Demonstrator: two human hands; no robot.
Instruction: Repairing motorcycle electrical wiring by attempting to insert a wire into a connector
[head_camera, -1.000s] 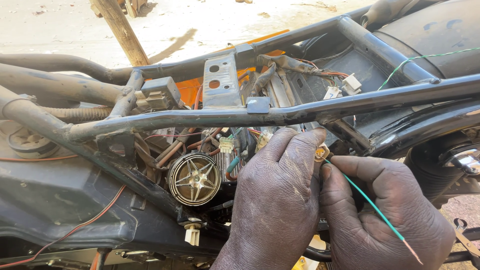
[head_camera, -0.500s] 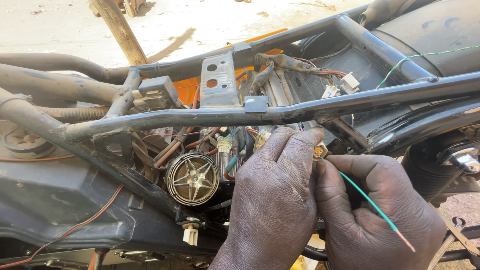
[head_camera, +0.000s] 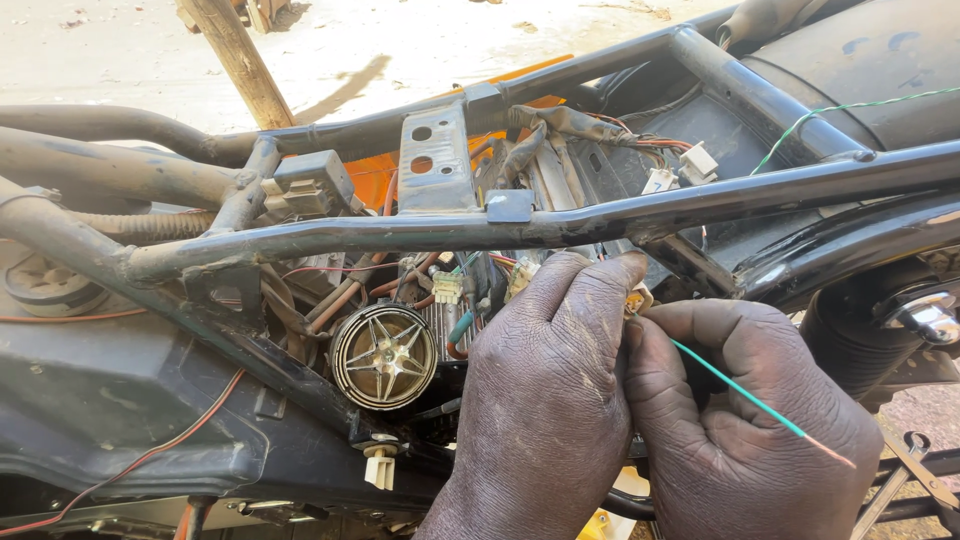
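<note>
Green wire lies across my right hand, pinched in its fingers and running up to a small pale plug. My left hand curls closed around that plug, just under the black frame tube, beside a round chrome horn.

two hands, one green wire, one round horn

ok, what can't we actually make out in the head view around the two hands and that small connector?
- Small pale plastic connector: mostly hidden between the left hand and right hand; its pins cannot be seen.
- Thin green wire: where it enters the connector is covered by the fingertips.
- Left hand's palm side: faces away from the camera.
- Round chrome star-patterned horn: its mount is hidden behind the black tubular frame.
- Both wrists: cut off by the bottom edge.
</note>
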